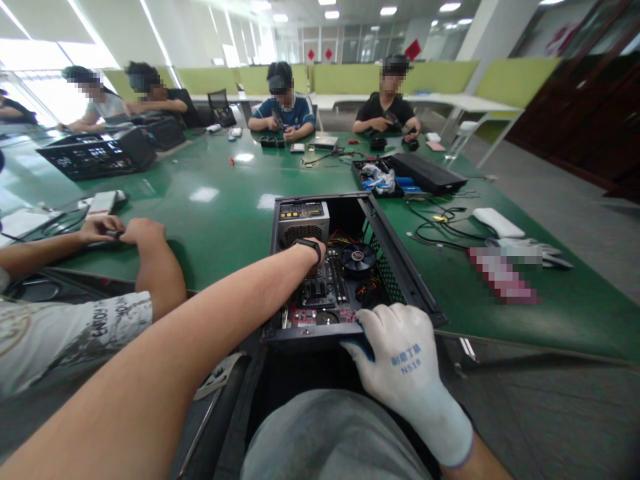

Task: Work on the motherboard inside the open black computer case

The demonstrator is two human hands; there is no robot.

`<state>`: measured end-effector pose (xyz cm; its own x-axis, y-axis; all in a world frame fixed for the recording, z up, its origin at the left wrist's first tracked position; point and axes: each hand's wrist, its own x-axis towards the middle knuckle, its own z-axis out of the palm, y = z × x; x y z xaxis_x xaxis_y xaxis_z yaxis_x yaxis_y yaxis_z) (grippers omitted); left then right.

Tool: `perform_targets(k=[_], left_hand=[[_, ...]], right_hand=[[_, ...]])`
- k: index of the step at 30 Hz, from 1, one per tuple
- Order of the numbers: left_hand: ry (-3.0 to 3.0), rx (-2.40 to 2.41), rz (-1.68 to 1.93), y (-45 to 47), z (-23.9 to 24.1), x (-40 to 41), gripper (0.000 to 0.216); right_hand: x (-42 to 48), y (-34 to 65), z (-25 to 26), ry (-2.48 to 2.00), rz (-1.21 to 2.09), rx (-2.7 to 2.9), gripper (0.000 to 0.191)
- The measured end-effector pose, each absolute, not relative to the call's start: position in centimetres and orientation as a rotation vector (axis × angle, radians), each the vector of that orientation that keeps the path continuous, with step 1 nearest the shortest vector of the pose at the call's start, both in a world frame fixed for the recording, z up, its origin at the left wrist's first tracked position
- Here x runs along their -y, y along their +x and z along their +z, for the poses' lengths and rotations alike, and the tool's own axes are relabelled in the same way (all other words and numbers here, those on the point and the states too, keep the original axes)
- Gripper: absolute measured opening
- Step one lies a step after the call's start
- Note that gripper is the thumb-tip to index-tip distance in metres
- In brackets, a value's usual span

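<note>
An open computer case (310, 333) lies on its side at the table's near edge. My left hand (321, 253), bare with a dark wristband, reaches inside beside the power supply (303, 227); its fingers are hidden, so I cannot see what they touch. Right of it is a black CPU cooler fan (357, 258) on the motherboard (320, 287). A red circuit board (305, 316) shows along the case's near side. Wearing a white glove with blue print, my right hand (397, 347) grips the near rim, thumb below and fingers over the top.
Beyond the case, a black tray (367, 180) holds gloves and blue items. Cables (440, 223), a white glove (530, 252) and a pinkish packet (503, 275) lie at right. Close on the left, a co-worker's hands (120, 230) hold something small. Other people sit across the green table (225, 213).
</note>
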<state>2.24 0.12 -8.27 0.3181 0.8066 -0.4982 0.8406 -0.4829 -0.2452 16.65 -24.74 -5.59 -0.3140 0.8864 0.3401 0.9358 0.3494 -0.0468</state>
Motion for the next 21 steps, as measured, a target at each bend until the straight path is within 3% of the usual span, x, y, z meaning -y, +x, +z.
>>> perform_targets(k=[12, 21], left_hand=[[2.489, -1.543, -0.867, 2.1, -7.6, 0.4, 0.081], [2.460, -1.565, -0.931, 2.5, -6.2, 1.5, 0.072]], right_hand=[[24.4, 16.6, -5.7, -1.616, -0.244, 2.303, 0.030], [24.6, 16.6, -5.8, -1.591, -0.239, 2.271, 0.030]])
